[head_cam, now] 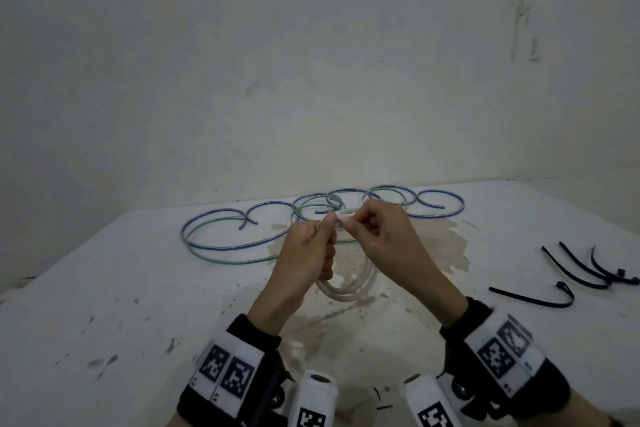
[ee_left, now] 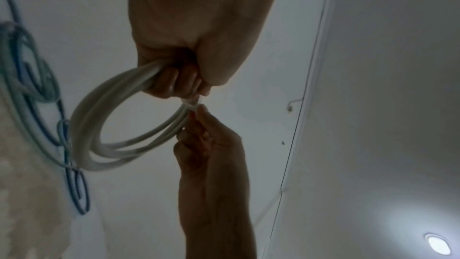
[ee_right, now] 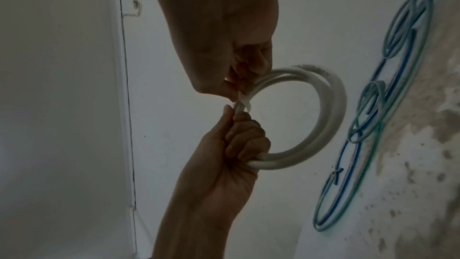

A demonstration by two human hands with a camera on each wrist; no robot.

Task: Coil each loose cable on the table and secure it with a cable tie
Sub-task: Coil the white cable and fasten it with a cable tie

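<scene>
Head view is showing me both hands raised over the table (head_cam: 104, 305). My left hand (head_cam: 304, 250) is gripping the white cable coil (head_cam: 346, 288), loops hanging toward six o'clock; my right hand (head_cam: 384, 239) is pinching a pale cable tie (ee_right: 243, 103) at the coil's twelve o'clock. I judge I should be keeping the loops bunched while cinching. Black cable ties (head_cam: 571, 270) are lying at three o'clock; blue-green cables (head_cam: 221, 243) are waiting farther off, uncoiled.

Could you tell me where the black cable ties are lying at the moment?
In the head view the black cable ties lie on the white table, at its right side, right of the right hand and apart from the blue and green cables.
</scene>
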